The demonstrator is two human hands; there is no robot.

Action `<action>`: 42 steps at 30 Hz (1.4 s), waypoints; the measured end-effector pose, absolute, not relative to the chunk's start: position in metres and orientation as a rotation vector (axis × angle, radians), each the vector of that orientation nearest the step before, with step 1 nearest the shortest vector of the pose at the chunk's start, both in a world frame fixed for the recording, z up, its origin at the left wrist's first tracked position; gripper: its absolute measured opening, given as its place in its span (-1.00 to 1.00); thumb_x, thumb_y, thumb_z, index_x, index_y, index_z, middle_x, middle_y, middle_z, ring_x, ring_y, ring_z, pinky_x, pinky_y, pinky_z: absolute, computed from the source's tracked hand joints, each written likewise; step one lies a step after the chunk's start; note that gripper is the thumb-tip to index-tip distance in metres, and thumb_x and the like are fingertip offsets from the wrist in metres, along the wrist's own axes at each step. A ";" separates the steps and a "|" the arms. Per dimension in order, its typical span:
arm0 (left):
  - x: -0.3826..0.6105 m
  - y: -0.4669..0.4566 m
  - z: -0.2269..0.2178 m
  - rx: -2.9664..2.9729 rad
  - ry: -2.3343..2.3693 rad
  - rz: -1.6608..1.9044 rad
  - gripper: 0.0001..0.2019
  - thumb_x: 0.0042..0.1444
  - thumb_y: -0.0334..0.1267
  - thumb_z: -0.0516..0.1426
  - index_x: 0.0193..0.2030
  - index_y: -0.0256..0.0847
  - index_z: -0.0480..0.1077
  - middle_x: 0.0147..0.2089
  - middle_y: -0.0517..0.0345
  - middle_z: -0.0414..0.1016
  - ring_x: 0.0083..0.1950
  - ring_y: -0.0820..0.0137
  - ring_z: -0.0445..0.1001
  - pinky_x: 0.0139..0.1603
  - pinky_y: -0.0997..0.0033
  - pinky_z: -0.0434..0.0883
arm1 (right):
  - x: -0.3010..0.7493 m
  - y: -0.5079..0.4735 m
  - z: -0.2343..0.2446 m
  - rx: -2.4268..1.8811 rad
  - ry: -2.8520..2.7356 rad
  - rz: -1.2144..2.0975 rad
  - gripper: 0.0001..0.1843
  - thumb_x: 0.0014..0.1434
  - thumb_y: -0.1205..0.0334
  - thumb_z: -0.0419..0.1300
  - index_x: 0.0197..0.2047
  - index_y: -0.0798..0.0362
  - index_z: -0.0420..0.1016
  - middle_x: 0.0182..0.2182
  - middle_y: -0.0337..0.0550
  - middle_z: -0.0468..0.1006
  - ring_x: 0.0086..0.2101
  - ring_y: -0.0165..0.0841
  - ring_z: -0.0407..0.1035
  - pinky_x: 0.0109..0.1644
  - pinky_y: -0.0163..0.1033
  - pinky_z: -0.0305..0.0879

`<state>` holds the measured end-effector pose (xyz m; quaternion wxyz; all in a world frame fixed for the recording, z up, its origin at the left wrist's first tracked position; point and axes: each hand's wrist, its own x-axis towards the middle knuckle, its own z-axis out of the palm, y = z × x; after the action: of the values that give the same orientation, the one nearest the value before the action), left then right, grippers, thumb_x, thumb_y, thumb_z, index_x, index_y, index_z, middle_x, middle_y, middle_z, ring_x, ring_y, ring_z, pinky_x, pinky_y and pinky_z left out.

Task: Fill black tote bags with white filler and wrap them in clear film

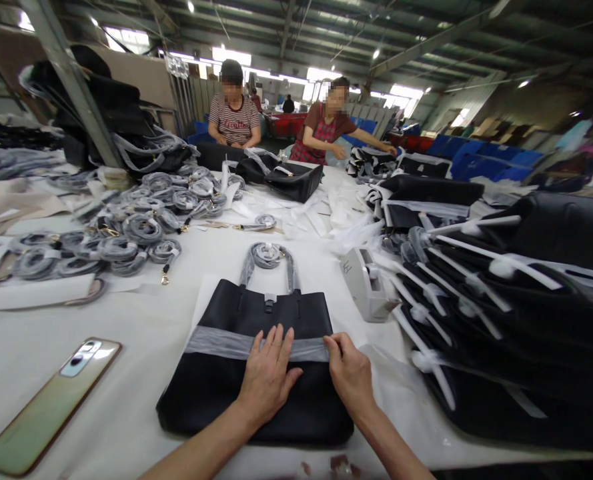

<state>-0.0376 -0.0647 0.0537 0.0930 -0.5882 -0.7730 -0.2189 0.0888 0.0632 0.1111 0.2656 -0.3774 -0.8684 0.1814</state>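
Note:
A black handbag [211, 393] lies flat on the white table [141, 327] in front of me, its wrapped handles [269, 257] pointing away. A translucent white paper band [216, 343] runs across its middle. My left hand [269, 377] lies flat on the bag with fingers stretched out over the band. My right hand [349, 373] is at the band's right end, fingers curled and pinching it at the bag's edge.
A phone [51, 407] lies at the near left. Several coiled wrapped straps [126, 230] cover the left of the table. A grey tape dispenser [363, 283] stands right of the bag, beside stacked black bags [516, 313]. Two other people [233, 117] work at the far side.

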 end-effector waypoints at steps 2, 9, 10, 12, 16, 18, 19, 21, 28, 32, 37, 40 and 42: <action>-0.038 -0.065 0.054 -1.764 -2.291 -0.630 -0.38 0.25 -0.08 0.00 0.36 -0.34 -0.01 0.31 -0.25 0.22 0.30 0.07 0.22 0.26 -0.07 0.17 | 0.094 0.069 0.102 -0.967 -2.417 0.388 -0.57 0.34 -0.03 -0.14 -0.38 0.01 0.35 -0.57 -0.20 0.48 -0.54 -0.33 0.37 -0.42 -0.27 0.11; -0.038 -0.064 0.055 -1.779 -2.298 -0.636 -0.42 0.25 -0.06 -0.01 0.32 -0.35 0.08 0.29 -0.26 0.24 0.30 0.06 0.23 0.26 -0.11 0.17 | 0.098 0.083 0.115 -1.144 -2.385 0.540 -0.45 0.34 -0.10 -0.20 -0.50 -0.01 0.36 -0.59 -0.17 0.50 -0.53 -0.30 0.39 -0.42 -0.25 0.14; -0.038 -0.064 0.054 -1.778 -2.297 -0.649 -0.42 0.25 -0.06 -0.01 0.32 -0.34 0.08 0.29 -0.25 0.24 0.30 0.07 0.23 0.26 -0.11 0.17 | 0.098 0.083 0.120 -1.163 -2.368 0.575 -0.42 0.34 -0.11 -0.21 -0.51 -0.02 0.38 -0.58 -0.17 0.51 -0.51 -0.29 0.41 -0.40 -0.24 0.15; -0.038 -0.064 0.054 -1.778 -2.301 -0.665 -0.42 0.25 -0.06 -0.01 0.33 -0.34 0.08 0.30 -0.24 0.23 0.30 0.07 0.22 0.26 -0.12 0.17 | 0.098 0.081 0.128 -1.150 -2.387 0.612 -0.40 0.33 -0.13 -0.22 -0.52 -0.02 0.40 -0.57 -0.17 0.51 -0.48 -0.30 0.41 -0.38 -0.24 0.16; -0.038 -0.064 0.055 -1.768 -2.313 -0.708 -0.43 0.26 -0.06 -0.03 0.33 -0.32 0.08 0.30 -0.23 0.23 0.31 0.08 0.21 0.27 -0.11 0.17 | 0.097 0.069 0.130 -1.043 -2.479 0.431 -0.45 0.26 -0.21 -0.06 -0.57 -0.02 0.30 -0.61 -0.22 0.40 -0.54 -0.35 0.29 -0.41 -0.25 0.12; -0.038 -0.064 0.057 -1.765 -2.319 -0.738 -0.41 0.26 -0.04 -0.03 0.35 -0.29 0.04 0.30 -0.21 0.24 0.31 0.09 0.21 0.27 -0.11 0.17 | 0.094 0.063 0.128 -0.950 -2.507 0.344 -0.48 0.26 -0.19 -0.04 -0.58 -0.03 0.25 -0.59 -0.22 0.37 -0.54 -0.35 0.27 -0.40 -0.24 0.11; -0.039 -0.064 0.058 -1.769 -2.324 -0.745 -0.39 0.25 -0.04 -0.02 0.36 -0.29 0.01 0.30 -0.22 0.24 0.31 0.08 0.21 0.26 -0.11 0.18 | 0.093 0.062 0.127 -0.906 -2.516 0.324 -0.49 0.28 -0.15 -0.06 -0.58 -0.03 0.23 -0.59 -0.22 0.36 -0.53 -0.35 0.27 -0.40 -0.24 0.11; -0.039 -0.064 0.059 -1.781 -2.335 -0.738 -0.36 0.24 -0.06 0.01 0.38 -0.28 -0.04 0.33 -0.24 0.19 0.32 0.07 0.20 0.25 -0.12 0.20 | 0.092 0.061 0.125 -0.849 -2.524 0.283 -0.52 0.32 -0.08 -0.08 -0.57 -0.03 0.21 -0.58 -0.22 0.35 -0.51 -0.35 0.28 -0.39 -0.23 0.10; -0.041 -0.065 0.061 -1.819 -2.298 -0.721 -0.46 0.22 -0.04 0.04 0.32 -0.03 0.10 0.35 -0.13 0.16 0.32 0.04 0.18 0.23 -0.16 0.21 | 0.097 0.077 0.103 -0.802 -2.590 0.029 -0.51 0.36 -0.03 -0.16 -0.55 -0.04 0.22 -0.57 -0.18 0.35 -0.47 -0.29 0.30 -0.36 -0.19 0.11; -0.040 -0.065 0.063 -1.834 -2.273 -0.695 -0.48 0.20 -0.02 0.06 0.30 0.09 0.15 0.34 -0.11 0.17 0.31 -0.01 0.19 0.19 -0.21 0.22 | 0.097 0.078 0.110 -0.841 -2.616 -0.029 -0.52 0.35 0.00 -0.10 -0.56 -0.02 0.27 -0.58 -0.16 0.38 -0.47 -0.29 0.31 -0.36 -0.18 0.15; -0.038 -0.064 0.062 -1.829 -2.264 -0.683 -0.49 0.20 -0.04 0.06 0.30 0.06 0.16 0.34 -0.11 0.17 0.30 -0.01 0.21 0.18 -0.21 0.23 | 0.088 0.056 0.139 -0.520 -2.609 -0.107 -0.70 0.33 0.19 -0.04 -0.07 0.11 0.46 -0.19 0.03 0.57 -0.15 -0.20 0.41 -0.02 -0.06 0.25; -0.037 -0.064 0.061 -1.843 -2.266 -0.655 -0.50 0.21 -0.07 0.04 0.29 -0.02 0.19 0.32 -0.10 0.22 0.29 -0.01 0.21 0.20 -0.18 0.22 | 0.086 0.042 0.133 -0.223 -2.744 -0.034 -0.58 0.31 0.12 0.00 0.16 0.10 0.33 0.09 0.05 0.45 0.12 -0.12 0.26 0.27 0.17 -0.05; -0.037 -0.065 0.061 -1.850 -2.275 -0.627 -0.52 0.21 -0.10 0.04 0.27 -0.03 0.21 0.33 -0.08 0.21 0.29 -0.02 0.21 0.21 -0.18 0.21 | 0.090 0.040 0.118 -0.266 -2.803 -0.015 -0.50 0.27 0.03 0.05 0.18 0.12 0.30 0.14 0.09 0.41 0.15 -0.08 0.23 0.30 0.26 -0.17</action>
<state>-0.0371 -0.0645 0.0605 0.0714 -0.6154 -0.7568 -0.2084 0.0898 0.0398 0.1177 0.1624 -0.0931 -0.9823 -0.0052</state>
